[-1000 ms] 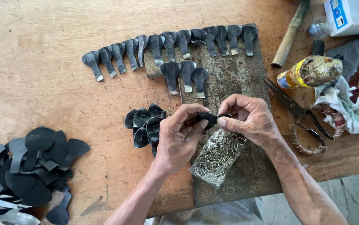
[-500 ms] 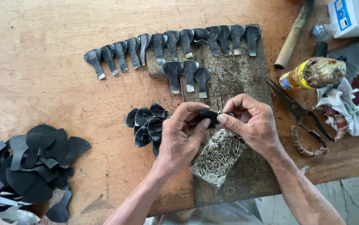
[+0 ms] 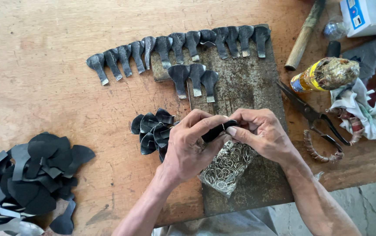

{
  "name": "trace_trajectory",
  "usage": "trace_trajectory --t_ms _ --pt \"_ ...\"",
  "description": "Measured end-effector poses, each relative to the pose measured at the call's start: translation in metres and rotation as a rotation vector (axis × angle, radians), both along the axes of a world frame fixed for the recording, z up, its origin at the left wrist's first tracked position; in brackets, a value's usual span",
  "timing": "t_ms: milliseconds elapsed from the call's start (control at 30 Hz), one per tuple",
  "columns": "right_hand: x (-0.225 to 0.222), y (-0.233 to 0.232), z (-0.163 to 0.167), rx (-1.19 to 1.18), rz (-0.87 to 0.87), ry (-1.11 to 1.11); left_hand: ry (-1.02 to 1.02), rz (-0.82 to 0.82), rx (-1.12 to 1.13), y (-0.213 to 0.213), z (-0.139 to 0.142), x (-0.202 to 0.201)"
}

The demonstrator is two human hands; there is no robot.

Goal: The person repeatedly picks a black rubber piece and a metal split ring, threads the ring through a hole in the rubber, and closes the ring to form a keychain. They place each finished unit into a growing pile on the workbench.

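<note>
My left hand [image 3: 188, 150] and my right hand [image 3: 262, 133] meet over a dark work board [image 3: 249, 87], both pinching one small black rubber piece [image 3: 214, 131] with a thin metal ring at its end. Right below the hands lies a clear bag of small metal rings [image 3: 227, 168]. A small pile of black cut pieces [image 3: 153, 129] sits just left of my left hand. Two rows of folded black pieces with light tips [image 3: 179, 46] lie along the far side of the board and on the wooden table [image 3: 44, 78].
A large heap of black rubber scraps [image 3: 26, 179] lies at the near left. Right of the board are scissors [image 3: 317, 124], a yellow-labelled bottle on its side [image 3: 325, 74], a wooden handle [image 3: 303, 37], crumpled cloth [image 3: 367, 109] and a white box [image 3: 369, 15]. The table's near edge runs under my forearms.
Both hands stay together on the same black piece, with only small finger shifts. The view has moved slightly; nothing else on the table changed.
</note>
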State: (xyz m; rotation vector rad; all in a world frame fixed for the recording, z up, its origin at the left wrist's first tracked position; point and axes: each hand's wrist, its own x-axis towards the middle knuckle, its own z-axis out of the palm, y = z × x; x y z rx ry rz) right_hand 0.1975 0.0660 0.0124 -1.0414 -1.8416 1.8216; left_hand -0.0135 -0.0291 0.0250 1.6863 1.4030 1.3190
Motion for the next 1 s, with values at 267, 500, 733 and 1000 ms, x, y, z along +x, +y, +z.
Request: trace_trajectory --t_ms 267,500,733,1000 --pt "0.002 0.004 -0.008 0.03 0.03 0.044 0.083 0.035 -0.005 0.0 -0.002 0.002" --pt "0.006 0.007 -0.016 -0.129 -0.022 0.096 0.068 0.053 -0.012 0.0 -0.005 0.004" --pt "0.004 0.008 -0.014 -0.116 -0.048 0.124 0.03 0.081 0.006 0.001 -0.003 0.005" --pt "0.003 0.008 0.006 -0.136 0.007 0.268 -0.172 0.059 -0.12 0.003 0.005 -0.003"
